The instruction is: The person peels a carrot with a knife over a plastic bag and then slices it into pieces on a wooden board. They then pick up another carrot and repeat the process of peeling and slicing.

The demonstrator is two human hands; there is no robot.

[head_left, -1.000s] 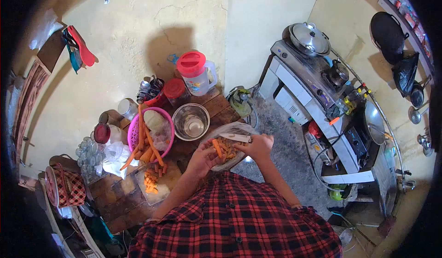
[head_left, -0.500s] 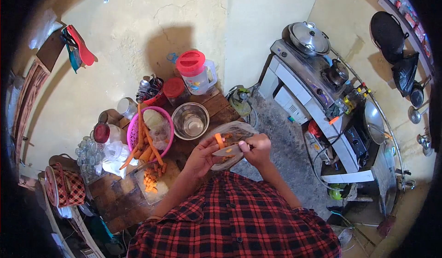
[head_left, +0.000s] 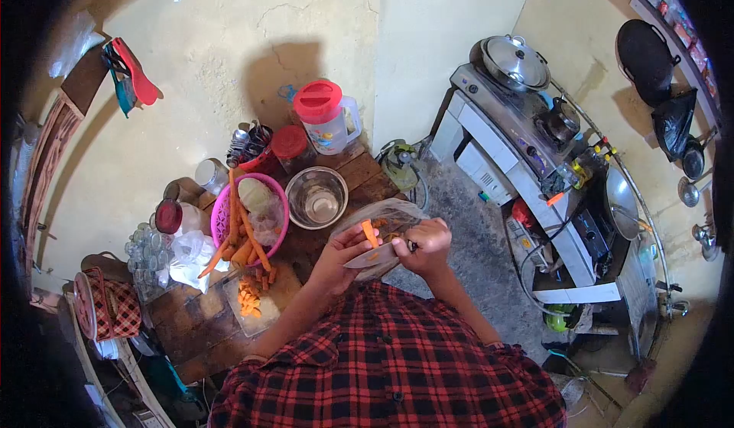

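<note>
Between the fingers of my left hand (head_left: 338, 258) is a peeled piece of carrot (head_left: 370, 233), pointing up. My right hand (head_left: 425, 246) is closed round the handle of a knife (head_left: 372, 255), whose blade reaches left, close under the carrot and my left fingers. Behind both hands lies a clear plastic bag (head_left: 397, 212) with orange scraps in it. To the left, cut carrot pieces (head_left: 249, 298) sit on a chopping board (head_left: 267, 317). A pink basket (head_left: 284, 225) beyond it holds long carrots (head_left: 233, 222) and a pale green vegetable.
A steel bowl (head_left: 316, 199), a red-lidded pitcher (head_left: 325, 118) and jars stand at the back of the wooden table (head_left: 195, 329). Glasses (head_left: 145, 252) and a white plastic bag (head_left: 195, 260) are at left. A stove (head_left: 520, 134) with pots is on the right.
The knife has swung from higher up to lower left, its blade now below the carrot. The carrot piece has tilted slightly in my left fingers.
</note>
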